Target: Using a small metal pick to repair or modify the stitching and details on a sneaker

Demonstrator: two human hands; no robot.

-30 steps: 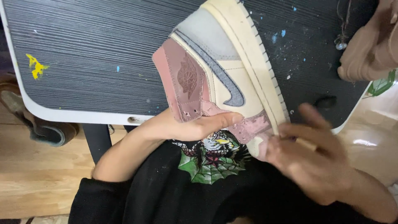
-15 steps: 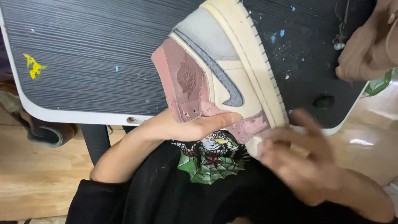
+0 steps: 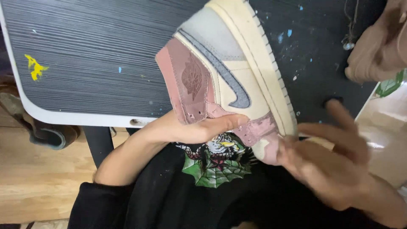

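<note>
Two hands: left hand (image 3: pixel 190 127) grips the sneaker (image 3: pixel 229 80); blurred right hand (image 3: pixel 335 161), grip unclear, touches its heel.

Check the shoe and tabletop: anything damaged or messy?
Yes. The high-top sneaker, held by the left hand, has a yellowed sole and scuffed, worn pink heel. Yellow and blue paint flecks dot the dark table. The right hand is blurred.

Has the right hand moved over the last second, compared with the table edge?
Yes. The right hand has spread its fingers and shifted slightly right of the sneaker heel, judged against the table edge.
</note>
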